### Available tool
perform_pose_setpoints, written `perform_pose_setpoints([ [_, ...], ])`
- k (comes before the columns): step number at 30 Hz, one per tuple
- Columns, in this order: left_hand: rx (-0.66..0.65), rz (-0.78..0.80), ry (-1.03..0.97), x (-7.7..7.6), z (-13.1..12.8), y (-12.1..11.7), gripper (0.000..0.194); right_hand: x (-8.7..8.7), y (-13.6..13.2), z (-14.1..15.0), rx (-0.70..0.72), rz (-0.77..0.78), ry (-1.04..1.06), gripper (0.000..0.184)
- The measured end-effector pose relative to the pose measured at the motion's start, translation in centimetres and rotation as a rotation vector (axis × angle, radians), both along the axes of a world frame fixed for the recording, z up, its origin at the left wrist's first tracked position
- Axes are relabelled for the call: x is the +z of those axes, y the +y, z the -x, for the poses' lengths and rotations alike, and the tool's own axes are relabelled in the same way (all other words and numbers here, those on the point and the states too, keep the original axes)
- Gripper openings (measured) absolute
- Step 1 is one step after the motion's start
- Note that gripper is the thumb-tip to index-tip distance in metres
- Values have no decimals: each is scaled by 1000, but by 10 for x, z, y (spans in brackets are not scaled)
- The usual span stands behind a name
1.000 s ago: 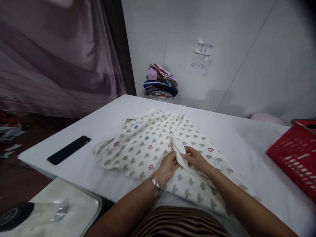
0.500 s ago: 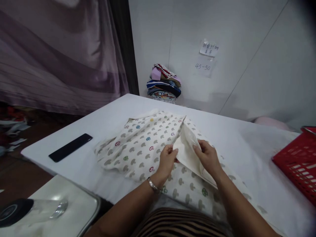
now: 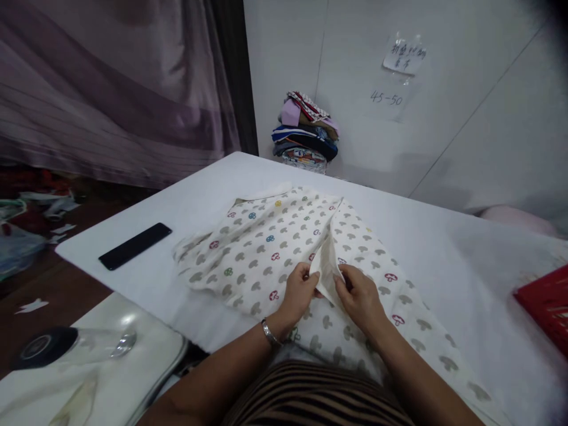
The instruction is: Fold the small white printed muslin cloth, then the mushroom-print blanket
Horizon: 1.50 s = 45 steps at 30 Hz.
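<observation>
A white cloth (image 3: 242, 251) printed with grey-brown and coloured mushrooms lies spread over the white table, with soft wrinkles at its left side. An opening runs down its middle, and its plain pale inner side shows there. My left hand (image 3: 298, 296) pinches the left edge of this opening between thumb and fingers. Across a narrow gap, my right hand (image 3: 362, 299) is closed on the right edge, its fingertips partly tucked behind the fabric. The lower part of the cloth is partly hidden by my forearms.
A black phone-like slab (image 3: 135, 245) rests on the table (image 3: 199, 183) at left. Folded fabrics (image 3: 306, 133) are stacked by the wall. A red basket (image 3: 544, 305) stands at right. A clear bottle with a black end (image 3: 48, 347) lies on a white surface at lower left.
My right hand has moved left towards my left hand, so the opening is narrower and the right flap lies flatter. The camera view has shifted slightly.
</observation>
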<state>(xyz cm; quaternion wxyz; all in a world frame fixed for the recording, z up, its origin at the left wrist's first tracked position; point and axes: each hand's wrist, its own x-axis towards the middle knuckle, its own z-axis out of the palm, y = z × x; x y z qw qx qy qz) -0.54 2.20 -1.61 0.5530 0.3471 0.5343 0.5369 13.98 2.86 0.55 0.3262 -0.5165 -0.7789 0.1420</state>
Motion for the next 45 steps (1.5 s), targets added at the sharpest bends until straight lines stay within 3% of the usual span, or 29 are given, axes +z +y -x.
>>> perform_pose_setpoints([
  [5, -49, -96, 34, -2, -4, -1, 13, -5, -4, 6, 106, 120, 5, 20],
  [9, -29, -143, 119, -1, -1, -1, 11, -10, -6, 9, 139, 123, -18, 27],
  [20, -91, -240, 203, 2, -1, -8, 11, 1, -14, 12, 159, 165, -192, 38],
  [29, -107, -127, 73, 11, -2, -4, 13, 1, -20, 13, 74, 83, -339, 57],
  [37, -93, -34, -51, 17, -1, -5, 17, -1, -21, 14, 86, -40, -337, 45],
  [45, -87, 25, -130, 19, -1, -7, 17, -6, -19, 13, 172, -162, -170, 41],
])
